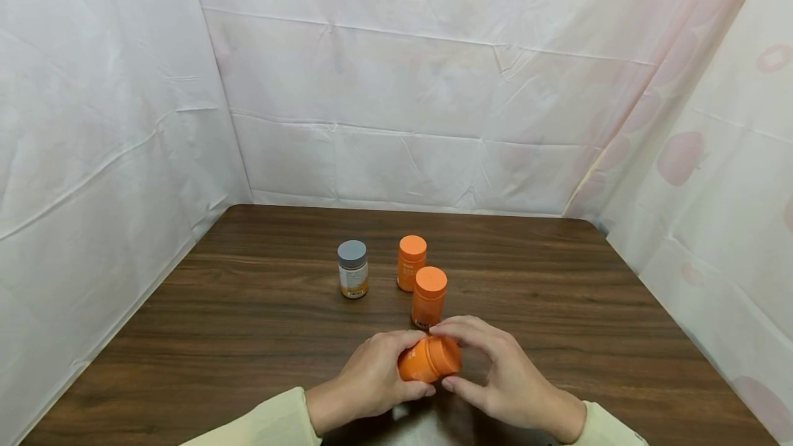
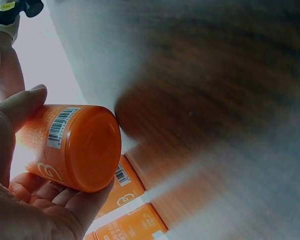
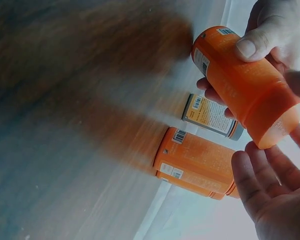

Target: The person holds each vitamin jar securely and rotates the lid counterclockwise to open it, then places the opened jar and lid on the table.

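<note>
Walled in by creased white sheeting [image 1: 384, 88] on the back and both sides, with faded pink fruit print [image 1: 679, 158] on the right. Below, dark brown wood-grain table [image 1: 557, 294]. On its near part, between both hands: held orange bottle [image 1: 416, 363], tipped nearly onto its side, cap [image 1: 449, 355] toward the right. Gripped round its body by left hand [image 1: 372, 374], thumb on one side, curled fingers on the other. Right hand [image 1: 508, 377] at the cap end, thumb and extended fingers spread about it, not clenched; actual contact hard to tell. Just beyond, standing upright: near orange bottle [image 1: 429, 303]; close behind and slightly left, far orange bottle [image 1: 410, 272]. Farther left, apart from these, also upright: grey-capped bottle [image 1: 353, 277] with white-and-yellow label. From left wrist view: barcode [image 2: 62, 127] on the held orange bottle, beside its base. Pale yellow sleeves [image 1: 272, 422] on both arms.
</note>
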Demonstrator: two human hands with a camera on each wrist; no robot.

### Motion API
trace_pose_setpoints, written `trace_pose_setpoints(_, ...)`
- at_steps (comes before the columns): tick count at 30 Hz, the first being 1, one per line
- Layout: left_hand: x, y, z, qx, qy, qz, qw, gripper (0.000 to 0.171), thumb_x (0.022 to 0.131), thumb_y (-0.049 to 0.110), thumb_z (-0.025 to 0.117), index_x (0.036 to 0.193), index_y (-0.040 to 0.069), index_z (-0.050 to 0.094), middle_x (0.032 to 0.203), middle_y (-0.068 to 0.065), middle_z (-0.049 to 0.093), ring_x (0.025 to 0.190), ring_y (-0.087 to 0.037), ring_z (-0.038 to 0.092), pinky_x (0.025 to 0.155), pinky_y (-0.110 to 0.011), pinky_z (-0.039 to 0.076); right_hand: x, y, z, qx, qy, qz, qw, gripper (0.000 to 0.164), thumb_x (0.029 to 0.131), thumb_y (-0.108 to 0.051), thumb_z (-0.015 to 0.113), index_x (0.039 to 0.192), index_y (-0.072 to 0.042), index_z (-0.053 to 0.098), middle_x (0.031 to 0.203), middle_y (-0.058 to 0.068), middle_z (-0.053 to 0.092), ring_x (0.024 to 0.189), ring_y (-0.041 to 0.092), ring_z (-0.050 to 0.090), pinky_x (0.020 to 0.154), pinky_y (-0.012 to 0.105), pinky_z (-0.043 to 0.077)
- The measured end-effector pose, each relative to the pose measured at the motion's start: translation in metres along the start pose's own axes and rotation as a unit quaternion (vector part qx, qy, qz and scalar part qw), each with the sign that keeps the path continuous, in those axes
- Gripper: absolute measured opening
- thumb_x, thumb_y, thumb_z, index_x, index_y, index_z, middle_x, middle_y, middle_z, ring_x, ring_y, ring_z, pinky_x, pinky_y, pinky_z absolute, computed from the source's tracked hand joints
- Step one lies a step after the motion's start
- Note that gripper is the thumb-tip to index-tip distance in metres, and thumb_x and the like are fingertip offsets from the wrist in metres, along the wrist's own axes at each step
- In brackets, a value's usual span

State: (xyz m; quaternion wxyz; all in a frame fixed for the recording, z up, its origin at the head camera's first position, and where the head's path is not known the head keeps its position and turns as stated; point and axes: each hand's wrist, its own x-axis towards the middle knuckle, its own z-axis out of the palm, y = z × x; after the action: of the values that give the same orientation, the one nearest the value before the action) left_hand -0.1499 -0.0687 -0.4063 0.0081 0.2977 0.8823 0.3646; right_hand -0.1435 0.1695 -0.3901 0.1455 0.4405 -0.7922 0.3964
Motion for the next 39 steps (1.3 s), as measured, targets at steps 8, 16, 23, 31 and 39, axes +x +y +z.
trace_pose_setpoints(8,-0.0005,-0.0001,0.0005,-0.006,0.000,-0.006,1.0000,0.046,0.077,0.035,0.092,0.116,0.029,0.068,0.102,0.018,0.064,0.079,0.000,0.056,0.071,-0.023,0.048,-0.0014,-0.0012,0.0016,-0.042,0.044,0.088,0.994,0.039,0.088,-0.030,0.083,0.123,-0.025,0.067,0.100,-0.014,0.065,0.082,0.011,0.059,0.065,0.029,0.052)
trace_pose_setpoints(16,-0.0008,0.0003,0.0007,-0.009,0.001,-0.003,1.0000,0.046,0.077,0.035,0.092,0.115,0.030,0.068,0.101,0.018,0.064,0.079,0.001,0.057,0.071,-0.023,0.049,-0.0009,-0.0009,0.0029,-0.042,0.040,0.151,0.987,0.030,0.089,-0.035,0.082,0.113,-0.024,0.070,0.085,-0.012,0.063,0.067,0.011,0.058,0.057,0.029,0.051)
trace_pose_setpoints(23,-0.0004,0.0004,0.0009,-0.011,0.002,0.001,0.9999,0.043,0.077,0.033,0.092,0.113,0.030,0.068,0.099,0.018,0.064,0.079,0.001,0.056,0.070,-0.023,0.049,0.0003,-0.0013,0.0029,-0.035,0.030,0.166,0.985,0.023,0.089,-0.036,0.081,0.106,-0.024,0.070,0.079,-0.015,0.061,0.061,0.005,0.055,0.053,0.025,0.048)
trace_pose_setpoints(31,-0.0005,0.0009,0.0008,-0.010,-0.003,-0.004,0.9999,0.043,0.077,0.034,0.092,0.113,0.030,0.068,0.100,0.018,0.064,0.080,0.001,0.056,0.071,-0.023,0.049,0.0008,-0.0021,0.0032,-0.026,0.020,0.174,0.984,0.022,0.090,-0.037,0.081,0.104,-0.025,0.069,0.077,-0.014,0.062,0.060,0.003,0.054,0.052,0.024,0.048)
trace_pose_setpoints(39,-0.0001,-0.0002,0.0017,-0.009,-0.004,-0.004,0.9999,0.042,0.078,0.032,0.092,0.112,0.030,0.068,0.098,0.019,0.063,0.079,0.001,0.057,0.071,-0.022,0.049,0.0009,-0.0027,0.0026,-0.014,0.017,0.163,0.986,0.022,0.090,-0.035,0.081,0.106,-0.025,0.070,0.080,-0.014,0.064,0.064,0.005,0.057,0.055,0.027,0.051)
